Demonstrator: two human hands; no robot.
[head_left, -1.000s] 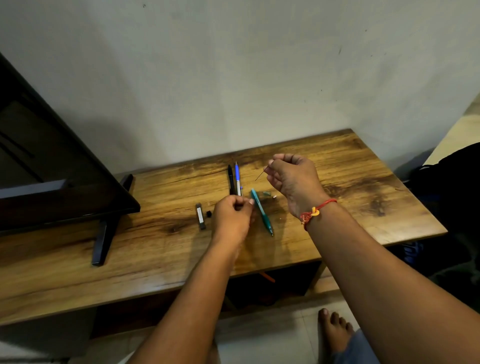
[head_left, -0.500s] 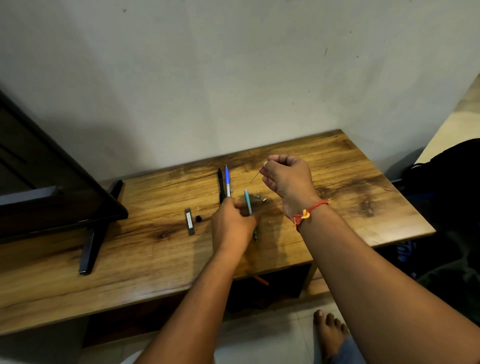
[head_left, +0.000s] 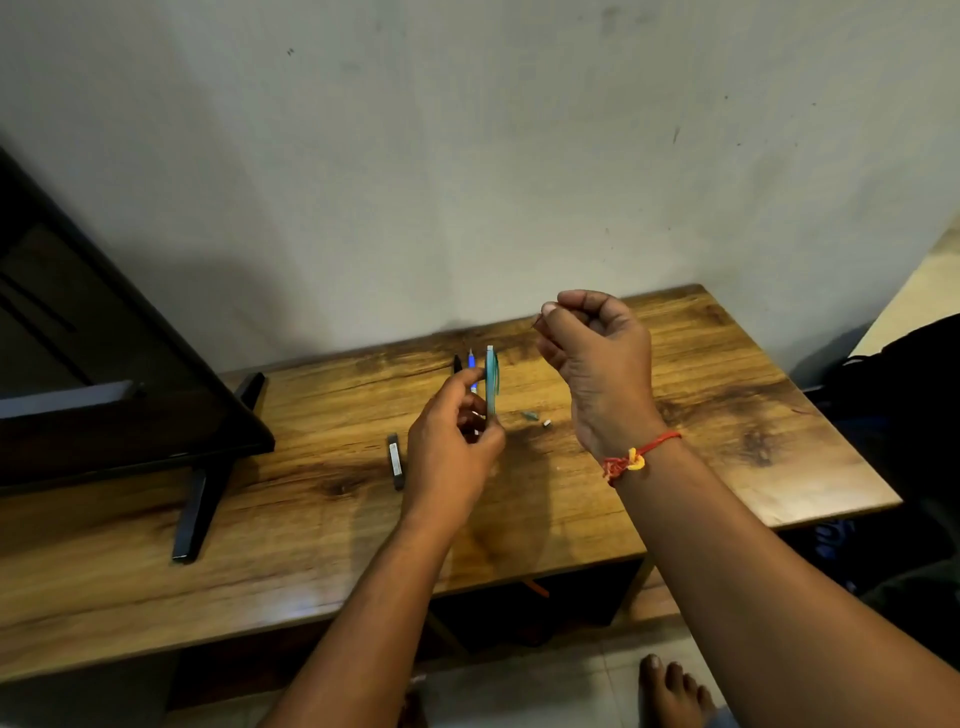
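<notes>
My left hand (head_left: 451, 447) holds a teal pen barrel (head_left: 492, 379) upright above the wooden table (head_left: 291, 530), fingers curled round its lower end. To the right and higher, my right hand (head_left: 597, 364) is closed in a fist and pinches a thin dark refill, of which only a short tip (head_left: 536, 321) shows by the thumb. Behind my left hand a black pen (head_left: 457, 364) and a blue pen (head_left: 471, 364) lie on the table, partly hidden.
A small black cap piece (head_left: 396, 461) lies left of my left hand. Tiny pen parts (head_left: 535, 417) sit between the hands. A black screen on a stand (head_left: 202, 499) fills the table's left side. A wall rises close behind. My bare foot (head_left: 670, 691) stands on the floor.
My left hand picked the teal pen barrel off the table and raised it upright. My right hand lifted a little, still pinching the thin refill.
</notes>
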